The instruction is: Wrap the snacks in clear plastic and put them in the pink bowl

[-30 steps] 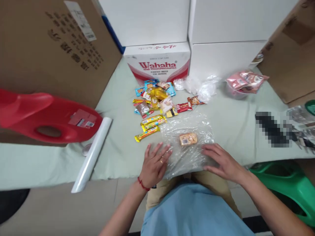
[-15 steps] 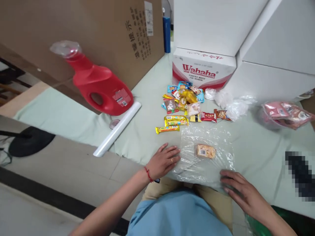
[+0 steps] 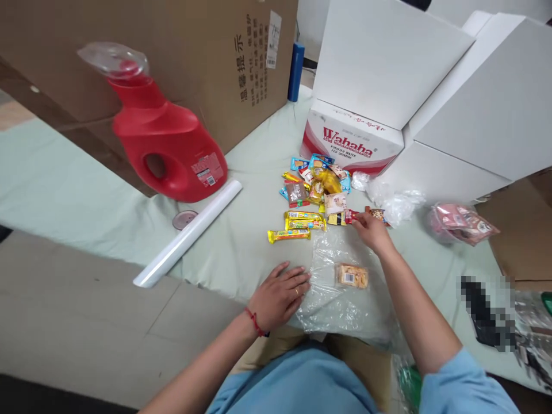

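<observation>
Right hand (image 3: 370,231) at red packet (image 3: 349,216), well back from table's (image 3: 241,241) front edge; can't tell if it's gripped. Left hand (image 3: 278,293) flat, empty, beside clear film (image 3: 321,313). Best pinch one end, clear of yellow packet (image 3: 336,219).

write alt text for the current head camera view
A person's right hand is at a red snack packet beside a pile of wrapped snacks; the left hand lies flat at the edge of clear plastic that has a barcoded snack package on it. A Wahaha purified water box stands behind the pile, a red handled jug to the left.
</observation>
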Motion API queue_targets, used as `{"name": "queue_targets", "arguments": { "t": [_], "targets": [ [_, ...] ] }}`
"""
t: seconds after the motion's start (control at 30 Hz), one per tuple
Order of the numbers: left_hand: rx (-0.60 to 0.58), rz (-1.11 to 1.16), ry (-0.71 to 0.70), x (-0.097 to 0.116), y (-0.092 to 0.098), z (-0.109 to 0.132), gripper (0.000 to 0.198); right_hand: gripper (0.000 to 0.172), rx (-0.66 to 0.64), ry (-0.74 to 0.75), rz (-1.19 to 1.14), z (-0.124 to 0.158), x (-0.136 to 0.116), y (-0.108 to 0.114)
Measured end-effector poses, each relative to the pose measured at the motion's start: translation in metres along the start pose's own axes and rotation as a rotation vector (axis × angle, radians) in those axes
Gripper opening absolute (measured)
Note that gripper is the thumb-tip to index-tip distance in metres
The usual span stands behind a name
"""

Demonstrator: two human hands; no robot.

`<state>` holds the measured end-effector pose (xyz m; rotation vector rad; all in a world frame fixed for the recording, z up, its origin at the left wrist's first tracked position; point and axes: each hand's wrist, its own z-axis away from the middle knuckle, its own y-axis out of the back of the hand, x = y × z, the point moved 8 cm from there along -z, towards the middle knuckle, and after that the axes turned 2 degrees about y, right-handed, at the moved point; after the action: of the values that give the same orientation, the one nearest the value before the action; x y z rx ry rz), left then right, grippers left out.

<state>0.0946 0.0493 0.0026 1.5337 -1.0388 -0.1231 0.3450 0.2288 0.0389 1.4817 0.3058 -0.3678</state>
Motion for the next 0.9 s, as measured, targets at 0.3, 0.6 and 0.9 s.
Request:
{"name": "queue_targets", "arguments": {
  "t": [0.3, 0.6, 0.9],
  "targets": [
    [0.045, 0.045, 0.028, -0.003, -0.001, 0.000, 0.031, 0.048, -0.041, 0.111, 0.111, -0.044, -0.037, -0.023],
    [0.050, 0.076, 0.023, -0.001, 0.003, -0.003, 0.034, 0.051, -0.149, 0.296, 0.370, -0.027, 0.022, 0.000],
    [0.036, 0.062, 0.015, -0.001, 0.000, -0.002, 0.037, 0.041, 0.122, 0.067, -0.088, 0.091, 0.051, 0.050]
  ]
}}
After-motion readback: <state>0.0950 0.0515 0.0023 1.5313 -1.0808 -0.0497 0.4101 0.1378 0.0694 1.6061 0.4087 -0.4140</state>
